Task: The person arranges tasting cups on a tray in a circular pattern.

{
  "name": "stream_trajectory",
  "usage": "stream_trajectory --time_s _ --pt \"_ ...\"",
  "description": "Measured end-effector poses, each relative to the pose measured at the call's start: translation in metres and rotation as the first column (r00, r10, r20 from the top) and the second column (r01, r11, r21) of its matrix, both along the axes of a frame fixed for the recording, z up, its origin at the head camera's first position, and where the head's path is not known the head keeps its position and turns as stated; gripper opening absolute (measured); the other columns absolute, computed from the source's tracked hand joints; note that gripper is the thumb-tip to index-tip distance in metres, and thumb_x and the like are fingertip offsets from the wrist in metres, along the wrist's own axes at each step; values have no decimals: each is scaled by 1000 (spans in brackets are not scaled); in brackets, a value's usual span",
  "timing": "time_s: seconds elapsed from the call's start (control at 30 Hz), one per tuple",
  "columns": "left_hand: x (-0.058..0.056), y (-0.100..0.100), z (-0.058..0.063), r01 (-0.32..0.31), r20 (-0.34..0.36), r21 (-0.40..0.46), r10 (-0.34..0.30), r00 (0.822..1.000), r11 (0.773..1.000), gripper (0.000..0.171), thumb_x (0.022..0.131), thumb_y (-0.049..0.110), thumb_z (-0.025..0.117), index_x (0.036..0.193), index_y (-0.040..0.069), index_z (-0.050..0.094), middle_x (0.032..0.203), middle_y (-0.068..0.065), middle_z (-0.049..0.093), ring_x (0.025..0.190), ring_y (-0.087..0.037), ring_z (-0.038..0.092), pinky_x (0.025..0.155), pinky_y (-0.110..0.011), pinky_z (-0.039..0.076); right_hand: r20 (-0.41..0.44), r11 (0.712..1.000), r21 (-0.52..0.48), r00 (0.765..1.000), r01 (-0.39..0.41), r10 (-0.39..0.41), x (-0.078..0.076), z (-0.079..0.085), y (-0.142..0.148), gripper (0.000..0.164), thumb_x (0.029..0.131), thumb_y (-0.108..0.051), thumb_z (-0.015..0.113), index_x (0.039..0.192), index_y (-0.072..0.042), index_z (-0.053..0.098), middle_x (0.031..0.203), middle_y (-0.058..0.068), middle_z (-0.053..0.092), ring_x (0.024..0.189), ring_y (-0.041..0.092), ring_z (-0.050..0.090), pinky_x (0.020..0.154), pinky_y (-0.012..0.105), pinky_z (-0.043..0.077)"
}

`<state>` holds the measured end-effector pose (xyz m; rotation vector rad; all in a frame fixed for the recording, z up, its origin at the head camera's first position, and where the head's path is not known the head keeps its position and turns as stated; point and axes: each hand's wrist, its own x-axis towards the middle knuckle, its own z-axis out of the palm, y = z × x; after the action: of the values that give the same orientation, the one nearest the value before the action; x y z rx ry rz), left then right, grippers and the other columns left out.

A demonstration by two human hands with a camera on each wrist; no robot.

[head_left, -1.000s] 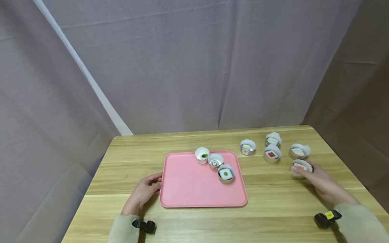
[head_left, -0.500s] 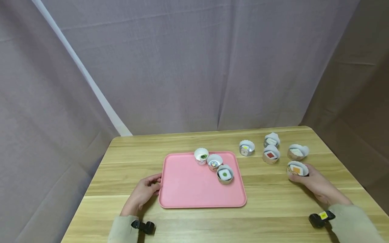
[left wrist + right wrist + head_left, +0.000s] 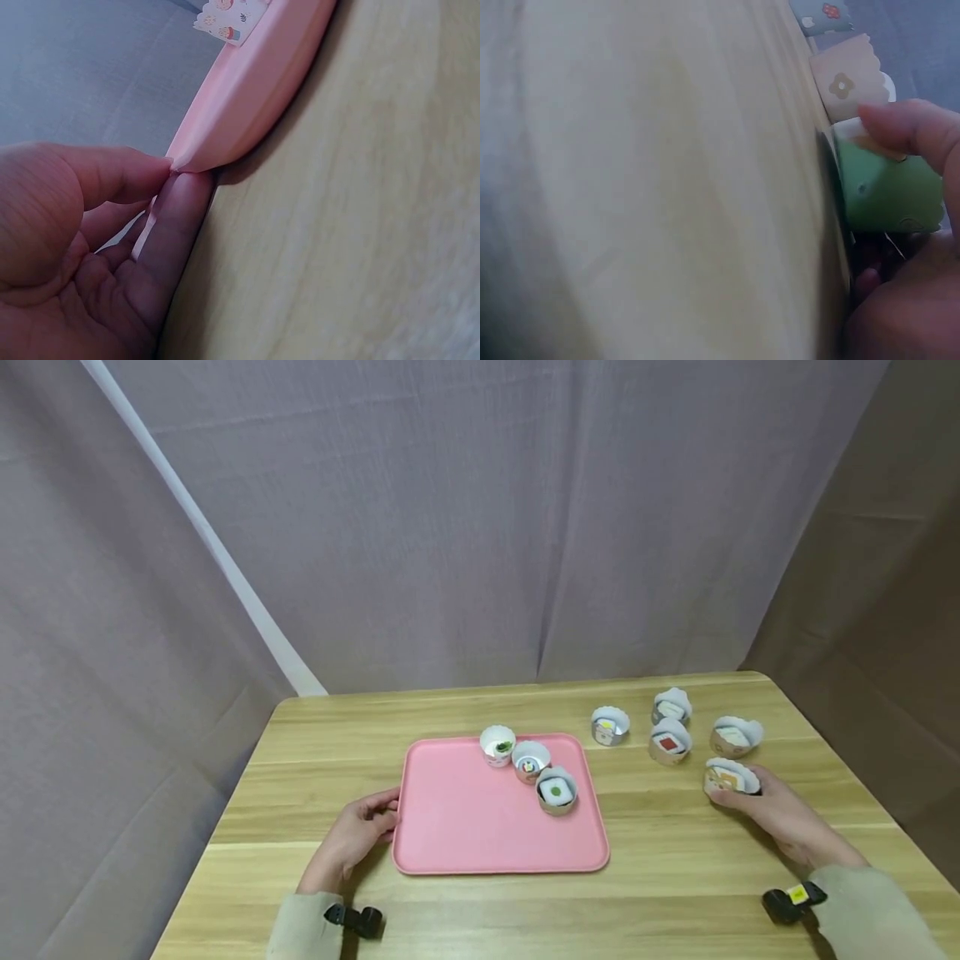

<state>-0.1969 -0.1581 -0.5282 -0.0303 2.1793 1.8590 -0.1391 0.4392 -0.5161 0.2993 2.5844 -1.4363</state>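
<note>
At the left rim of a pink tray is my left hand; in the left wrist view the thumb and a finger pinch the tray's edge. On the right, my right hand grips a paper baking cup with an orange-topped white piece inside. That cup's green side appears in the right wrist view, the thumb across it. Whether its base touches the table, I cannot tell. On the tray stand a white cup, a middle cup and a front cup.
Behind the right hand stand a cup with a pale piece, a red-topped one, a grey one and a yellow-topped one. Grey cloth hangs beyond the wooden table.
My right hand has shifted slightly left with its cup, which now faces a little differently. The left hand stays at the tray, and the other cups keep their places.
</note>
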Motion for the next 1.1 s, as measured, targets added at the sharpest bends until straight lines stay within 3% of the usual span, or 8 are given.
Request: stream_trajectory --time_s 0.13,0.23,0.33,0.47,0.73,0.83,0.97,1.1 --pt "-3 -3 -2 4 1 -3 -4 1000 1000 41 92 -1 60 133 3 57 110 -14 60 88 -22 61 72 -33 56 11 1000 -6 1000 20 -20 -2 0 -5 89 92 -47 61 146 10 18 145 33 25 125 41 31 95 47 36" --pt "-4 -4 -3 -1 -6 -12 1 1000 1000 41 92 -1 59 133 3 58 109 -14 60 87 -21 60 70 -31 56 39 999 -31 999 38 -37 0 1 -10 93 92 -49 61 146 11 14 145 33 23 125 43 30 97 53 34" --pt "-3 -4 -3 -7 -9 -8 7 1000 1000 41 92 -2 58 132 2 58 108 -14 59 86 -21 61 69 -30 56 69 998 -44 997 37 -34 2 7 -16 95 92 -50 60 146 12 13 143 33 23 123 42 32 94 49 38" --pt "-1 -3 -3 3 2 2 -3 1000 1000 41 92 -2 59 132 2 58 109 -15 59 86 -21 61 70 -31 56 60 1000 -3 998 -8 8 6 19 -32 90 93 -50 58 146 10 18 138 30 34 116 37 42 86 40 42" --pt "0 0 -2 -16 10 13 16 1000 1000 40 92 -1 60 133 1 57 112 -15 60 90 -22 60 73 -33 56 -112 992 55 987 -110 115 1 33 -97 75 88 -40 70 139 4 36 121 18 53 101 22 53 77 27 49" --pt "0 0 -3 -18 8 10 18 1000 1000 40 92 0 60 132 1 58 112 -14 60 90 -22 60 73 -34 57 -178 985 91 970 -149 164 2 33 -120 68 85 -36 75 132 1 44 111 14 57 93 20 53 71 24 48" --pt "0 -2 -4 -13 15 4 13 1000 1000 40 92 0 60 132 3 58 112 -14 59 90 -22 60 73 -33 57 -189 975 79 958 -206 217 6 29 -146 62 80 -35 79 125 -5 49 102 9 57 82 19 51 64 24 46" --pt "0 -3 -3 0 13 -8 0 1000 1000 40 93 1 60 133 3 58 113 -15 59 91 -22 60 74 -32 57 -196 966 48 946 -255 260 10 25 -167 58 78 -31 81 122 -9 51 105 6 59 88 19 55 71 25 50"
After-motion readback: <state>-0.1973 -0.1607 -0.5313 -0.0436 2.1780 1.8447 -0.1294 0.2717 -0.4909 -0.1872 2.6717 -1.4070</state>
